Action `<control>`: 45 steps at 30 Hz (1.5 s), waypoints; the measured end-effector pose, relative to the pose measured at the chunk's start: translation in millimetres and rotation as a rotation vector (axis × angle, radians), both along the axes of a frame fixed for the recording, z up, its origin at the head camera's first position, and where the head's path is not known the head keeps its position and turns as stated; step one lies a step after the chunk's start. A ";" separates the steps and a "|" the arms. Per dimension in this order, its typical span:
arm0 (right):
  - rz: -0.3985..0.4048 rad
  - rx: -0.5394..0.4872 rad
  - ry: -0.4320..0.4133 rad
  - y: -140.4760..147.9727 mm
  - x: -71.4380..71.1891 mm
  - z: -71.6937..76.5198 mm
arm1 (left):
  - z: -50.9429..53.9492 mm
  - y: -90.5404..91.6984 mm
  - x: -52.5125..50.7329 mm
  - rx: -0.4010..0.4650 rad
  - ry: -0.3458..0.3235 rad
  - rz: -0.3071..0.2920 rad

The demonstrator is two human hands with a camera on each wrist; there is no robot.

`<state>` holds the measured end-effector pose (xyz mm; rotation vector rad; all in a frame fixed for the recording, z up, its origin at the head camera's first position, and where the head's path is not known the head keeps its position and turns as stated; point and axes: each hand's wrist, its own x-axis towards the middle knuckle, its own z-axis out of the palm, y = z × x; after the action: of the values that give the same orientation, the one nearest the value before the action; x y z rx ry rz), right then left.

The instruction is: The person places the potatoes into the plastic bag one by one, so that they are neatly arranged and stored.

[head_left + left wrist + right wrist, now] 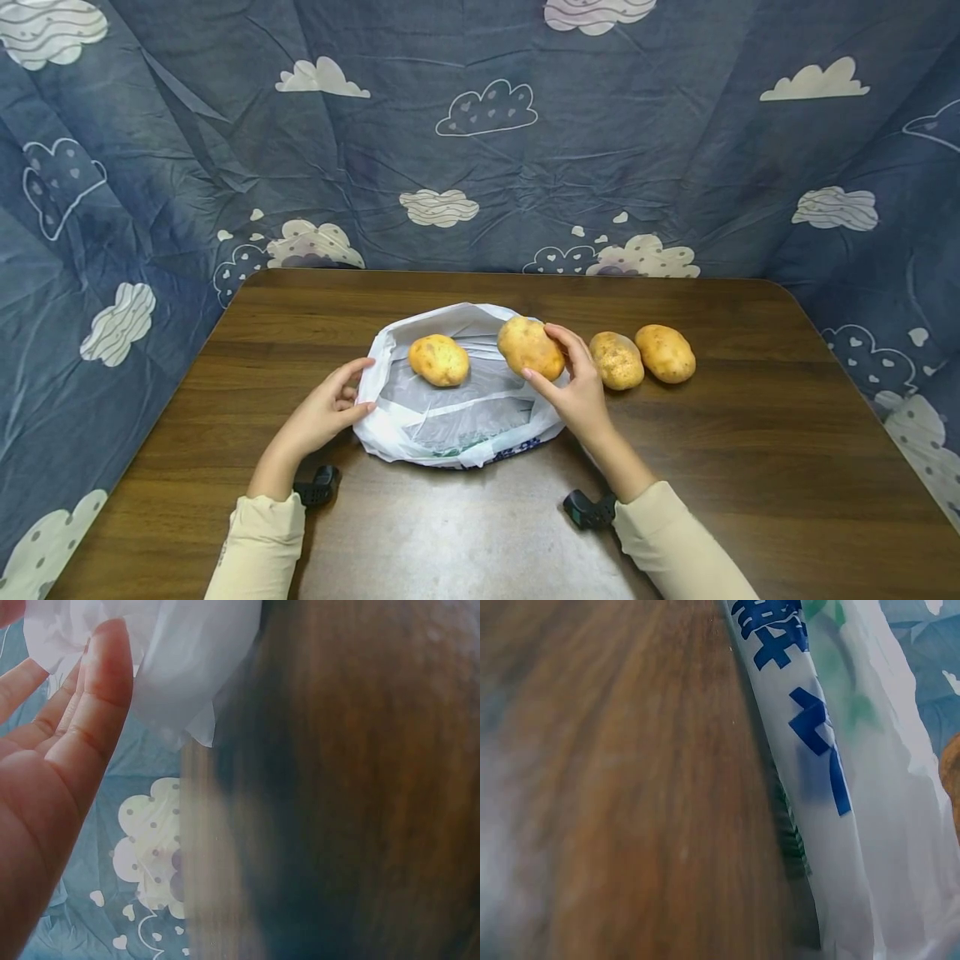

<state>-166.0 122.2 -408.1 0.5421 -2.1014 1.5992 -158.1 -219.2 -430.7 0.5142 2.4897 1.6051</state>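
- The left hand (322,415) holds the left rim of a white plastic bag (457,417) between thumb and fingers; the bag sits on the tabletop (750,433), mouth open.
- The right hand (583,392) grips the held potato (525,346) over the bag's right side.
- The bagged potato (439,361) lies toward the bag's left rim.
- Two loose potatoes (666,354) lie side by side right of the bag, toward the tabletop's far edge.
- Beyond that edge hangs a cloud-patterned blue cloth (495,179).

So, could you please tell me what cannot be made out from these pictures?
Head view: part of the held potato, covered by the right hand.
Left wrist: part of the left hand, cut off by the left edge.
Left wrist: the tabletop's fine grain, blurred.
Right wrist: the white bag's blue lettering, partly cut off by the top edge.
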 end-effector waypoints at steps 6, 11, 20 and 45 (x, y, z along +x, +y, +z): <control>-0.016 0.054 -0.007 -10.7 -5.6 1.2 | -1.3 0.1 0.4 0.018 -0.007 -0.002; 0.008 0.092 -0.016 -19.2 -9.7 2.2 | -0.8 1.1 0.3 0.019 -0.018 0.000; 0.028 0.118 -0.035 -29.6 -15.0 3.5 | -2.0 1.2 -0.8 0.007 -0.019 0.003; -0.025 0.223 -0.151 -31.3 -48.3 -42.8 | -0.7 0.3 -0.5 -0.009 -0.008 0.006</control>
<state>-214.3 90.9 -450.9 0.4773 -2.4080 1.4405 -158.6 -218.9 -431.3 0.4984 2.4944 1.5938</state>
